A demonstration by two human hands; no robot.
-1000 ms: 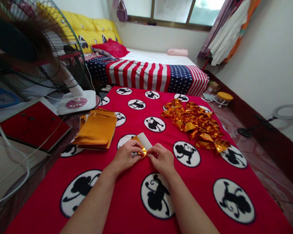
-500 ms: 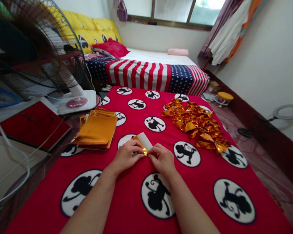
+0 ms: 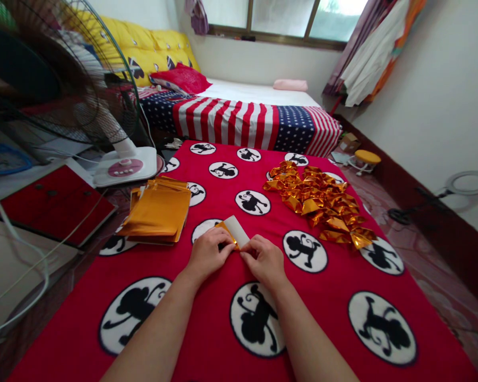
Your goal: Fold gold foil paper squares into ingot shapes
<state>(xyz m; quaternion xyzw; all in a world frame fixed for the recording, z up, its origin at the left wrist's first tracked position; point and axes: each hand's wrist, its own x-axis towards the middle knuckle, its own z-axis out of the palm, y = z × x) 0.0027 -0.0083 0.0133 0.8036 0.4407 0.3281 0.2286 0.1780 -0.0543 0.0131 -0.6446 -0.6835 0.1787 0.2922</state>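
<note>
Between my hands lies a sheet of gold foil paper (image 3: 236, 232), its pale back facing up and one edge folded over to show gold. My left hand (image 3: 212, 251) is closed on the folded left edge, thumb and fingers pinched together. With thumb and forefinger, my right hand (image 3: 263, 260) pinches the near corner of the same sheet. To the left rests a stack of flat gold paper sheets (image 3: 155, 212). A pile of folded shiny gold paper pieces (image 3: 318, 199) spreads out on the right.
A red cloth with monkey circles (image 3: 207, 323) covers the surface under my hands. An electric fan (image 3: 123, 164) runs at the left beside a red-topped cabinet (image 3: 51, 201). A bed (image 3: 239, 124) stands beyond, and a yellow stool (image 3: 367, 156) and ring light (image 3: 468, 183) at the right.
My left hand has shifted slightly along the folded edge, its fingers now curled closer over the paper. The right hand stays nearly in place.
</note>
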